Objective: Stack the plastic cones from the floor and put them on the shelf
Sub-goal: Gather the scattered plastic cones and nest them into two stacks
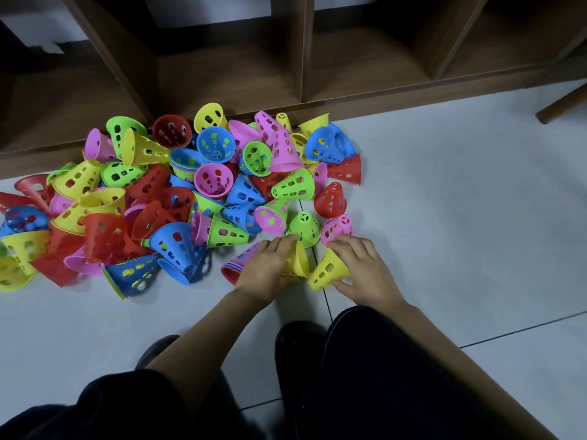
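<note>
Yellow cones (327,269) held: left hand (270,269), right hand (365,273)

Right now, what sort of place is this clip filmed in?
Probably an indoor playroom or nursery-type room: a low brown wooden cubby shelf stands on a pale tiled floor, with a heap of bright perforated plastic cones spilled in front of it.

A slanted wooden furniture leg (560,104) enters at the upper right edge, its foot set on pale grey tiles (476,217). Dark grout lines (521,328) cross the tiles. At the bottom, dark trousers (397,376) cover both bent legs. Between the legs are a dark shoe (297,344) and a brownish shoe (158,347), the latter largely hidden.
</note>
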